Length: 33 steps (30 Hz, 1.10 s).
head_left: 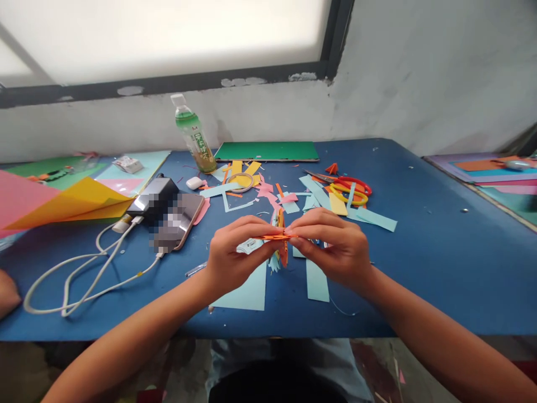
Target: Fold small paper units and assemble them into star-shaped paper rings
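Between my two hands, above the blue table, is a piece of folded orange paper (283, 252) with yellow and light-blue paper parts beside it. My left hand (240, 252) pinches the orange paper from the left, thumb below and fingers on top. From the right, my right hand (335, 240) pinches the same paper, its fingertips almost meeting the left ones. The fingers hide part of the folded paper. Under the hands lie a light-blue paper sheet (247, 294) and a light-blue strip (318, 282).
Red-and-yellow scissors (352, 190) lie behind my right hand among paper scraps (266, 190). A green-labelled bottle (195, 137) stands at the back near a green board (267, 151). To the left are a phone (184, 221), a black power bank (155, 196) and white cables (84, 280).
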### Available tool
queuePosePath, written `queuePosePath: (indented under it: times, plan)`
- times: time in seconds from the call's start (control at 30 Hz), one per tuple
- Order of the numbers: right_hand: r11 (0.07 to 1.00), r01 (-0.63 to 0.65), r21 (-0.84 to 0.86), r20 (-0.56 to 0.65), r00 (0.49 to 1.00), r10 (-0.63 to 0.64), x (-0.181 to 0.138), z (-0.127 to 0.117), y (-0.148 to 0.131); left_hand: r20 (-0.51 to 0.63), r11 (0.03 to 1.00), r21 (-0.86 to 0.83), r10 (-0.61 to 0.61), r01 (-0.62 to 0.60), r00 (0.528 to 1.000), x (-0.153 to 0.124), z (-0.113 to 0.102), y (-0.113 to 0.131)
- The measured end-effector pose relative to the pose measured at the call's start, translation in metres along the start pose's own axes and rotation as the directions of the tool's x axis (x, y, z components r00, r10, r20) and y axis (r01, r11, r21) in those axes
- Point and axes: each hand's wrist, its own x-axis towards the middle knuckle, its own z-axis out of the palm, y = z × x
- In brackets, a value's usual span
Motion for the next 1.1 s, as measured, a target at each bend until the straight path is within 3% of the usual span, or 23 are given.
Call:
queuePosePath:
  times: [0.07,0.13,0.27,0.57,0.77,0.83,0.93,1.1]
  plan:
    - [0.997,-0.075,0.007,-0.016,0.997,0.075,0.003,-0.001,0.000,-0.016,0.999,0.007,-0.045,0.045,0.999,0.004,-0.002,0.000]
    - [0.981,-0.191,0.027,-0.044,0.980,0.192,0.005,-0.001,0.001,-0.035,0.986,-0.005,-0.164,0.164,0.986,0.008,-0.003,0.000]
    - [0.937,-0.344,0.063,-0.062,0.935,0.348,0.008,-0.001,0.003,0.008,0.912,-0.086,-0.402,0.401,0.916,0.014,-0.003,0.003]
    - [0.915,-0.391,0.100,-0.005,0.919,0.393,0.025,-0.006,0.007,0.002,0.928,-0.074,-0.366,0.365,0.930,0.031,0.003,0.002]
    - [0.895,-0.433,0.109,0.133,0.898,0.419,0.027,-0.005,0.014,-0.071,0.836,-0.269,-0.511,0.477,0.856,0.038,0.003,-0.004]
    - [0.897,-0.427,0.109,0.104,0.903,0.417,0.024,-0.002,0.017,-0.086,0.810,-0.325,-0.540,0.488,0.838,0.038,0.001,-0.006]
    - [0.875,-0.458,0.153,0.052,0.888,0.456,0.020,0.000,0.021,-0.061,0.806,-0.356,-0.526,0.473,0.848,0.036,0.000,-0.009]
    - [0.807,-0.524,0.272,0.027,0.843,0.537,0.013,-0.001,0.029,0.065,0.790,-0.334,-0.525,0.514,0.849,0.027,0.001,-0.013]
